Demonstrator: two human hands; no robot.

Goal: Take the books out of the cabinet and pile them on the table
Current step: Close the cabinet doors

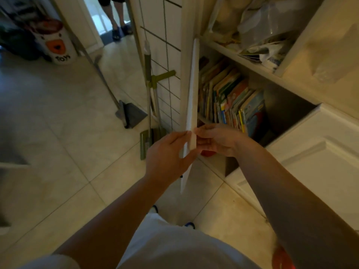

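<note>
Head view: both hands meet at the edge of the cabinet door (191,105), which stands open and is seen edge-on as a thin white slab. Left hand (167,152) sits on the door's outer face, w/ thumb and fingers wrapped round the lower edge, gripping it. Right hand (215,139) is on the inner side of the same edge; thumb tip touches the door edge, fingers curl loosely behind it. Can't tell if that hand really clamps the door or just rests vs. it. Neither hand holds a book.

Books (231,98) are inside the cabinet (291,84), on the lower open shelf just beyond the right hand: a packed row of thin, colourful kids' titles, standing and leaning to the left, w/ an empty dark gap at the row's right. Shelf above holds crumpled plastic bags (258,35) and misc. items, too blurred to name. Right of the opening, a white panelled door front (318,152).

Left of the door: a wire grid panel (161,55) w/ a green-handled mop (149,88) hanging vs. it, and a grey dustpan (132,115) on the tiled floor (58,133). Far left, a white toy bin (58,45) w/ an orange bear face. At top, a second person's legs (116,18) in a doorway.
</note>
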